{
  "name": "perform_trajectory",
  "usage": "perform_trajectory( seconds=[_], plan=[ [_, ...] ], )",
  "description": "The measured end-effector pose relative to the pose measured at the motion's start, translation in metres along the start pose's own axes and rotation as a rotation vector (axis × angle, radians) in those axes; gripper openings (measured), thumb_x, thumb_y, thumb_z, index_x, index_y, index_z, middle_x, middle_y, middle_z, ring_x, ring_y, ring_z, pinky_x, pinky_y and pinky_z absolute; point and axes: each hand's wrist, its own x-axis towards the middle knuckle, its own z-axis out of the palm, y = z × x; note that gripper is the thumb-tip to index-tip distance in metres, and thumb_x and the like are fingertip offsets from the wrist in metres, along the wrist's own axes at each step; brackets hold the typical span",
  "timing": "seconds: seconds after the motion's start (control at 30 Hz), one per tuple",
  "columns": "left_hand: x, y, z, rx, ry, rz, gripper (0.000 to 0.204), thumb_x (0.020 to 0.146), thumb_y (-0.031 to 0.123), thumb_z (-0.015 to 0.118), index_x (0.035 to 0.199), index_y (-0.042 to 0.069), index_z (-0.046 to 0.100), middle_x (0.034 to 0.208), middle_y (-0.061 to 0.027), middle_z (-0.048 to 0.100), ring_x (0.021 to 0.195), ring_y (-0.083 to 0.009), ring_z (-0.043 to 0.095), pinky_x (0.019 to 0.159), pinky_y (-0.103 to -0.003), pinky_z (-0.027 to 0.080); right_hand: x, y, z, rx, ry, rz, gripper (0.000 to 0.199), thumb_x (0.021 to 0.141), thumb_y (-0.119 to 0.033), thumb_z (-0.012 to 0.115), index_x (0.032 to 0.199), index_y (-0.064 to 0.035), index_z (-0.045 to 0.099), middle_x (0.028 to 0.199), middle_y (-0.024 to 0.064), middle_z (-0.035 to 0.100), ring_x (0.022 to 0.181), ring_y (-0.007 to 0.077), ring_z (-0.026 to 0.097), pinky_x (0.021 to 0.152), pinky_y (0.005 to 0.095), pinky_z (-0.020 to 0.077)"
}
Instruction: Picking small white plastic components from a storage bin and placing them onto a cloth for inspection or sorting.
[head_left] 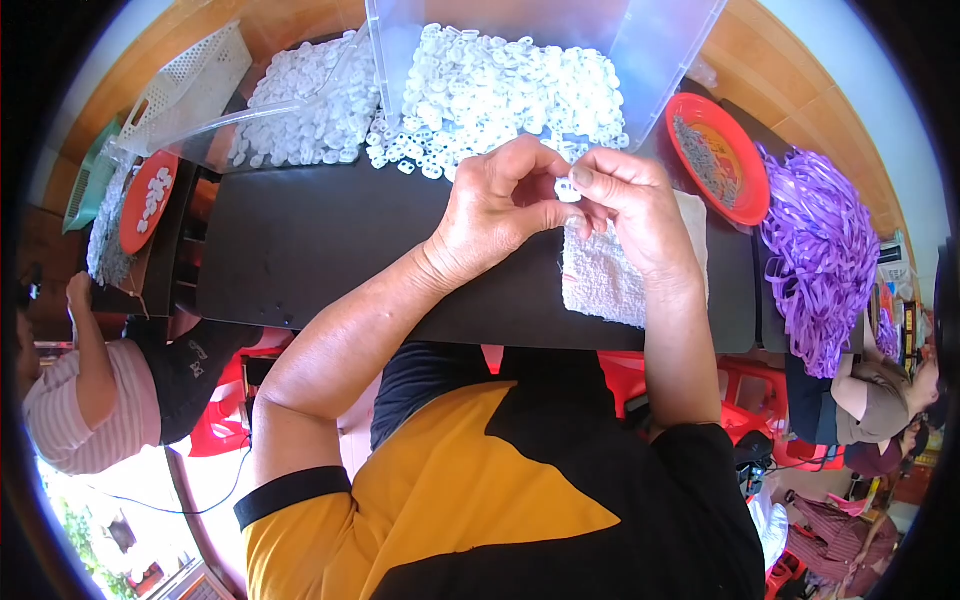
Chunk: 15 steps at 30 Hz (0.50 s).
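Note:
A small white plastic piece (567, 191) with holes in it is held up between my two hands, above the dark table. My left hand (500, 205) pinches it from the left with thumb and forefinger. From the other side, the thumb and fingers of my right hand (640, 210) close on it. Beneath my right hand lies a folded white towel (606, 285). Just beyond my hands, many similar white pieces (510, 85) fill a clear plastic bin lying on its side, and some spill out at its front.
Left of the bin, a clear tray holds more white pieces (300, 100). A red bowl (755, 195) with small grey metal parts stands on the right, beside a heap of purple straps (825, 250). People sit at both sides; a red plate (132, 235) is far left.

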Motion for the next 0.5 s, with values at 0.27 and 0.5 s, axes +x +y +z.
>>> perform_trajectory(
  seconds=[0.27,0.5],
  plan=[
    [0.0003,0.0005,-0.0011,0.049,0.016,0.052,0.023,0.072,0.003,0.079,0.085,0.002,0.060,0.068,-0.0026,0.058,0.060,-0.0070,0.054,0.055,-0.024,0.045,-0.0008,0.0014,0.0010,-0.048,0.002,-0.012,0.022,0.090,-0.019,0.063,0.080,0.0003,0.063,0.063,0.0005,0.054,0.053,0.0073,0.049,0.050,0.0208,0.0356],
    [-0.0036,0.0009,-0.0034,0.031,0.006,0.095,0.021,0.073,0.001,0.078,0.079,0.001,0.059,0.065,-0.0016,0.056,0.057,-0.0056,0.050,0.052,-0.023,0.043,-0.0022,-0.0020,0.0009,-0.072,-0.061,0.050,0.019,0.088,-0.017,0.064,0.080,0.0005,0.064,0.064,0.0019,0.057,0.052,0.0077,0.050,0.050,0.0204,0.0353]
  ],
)
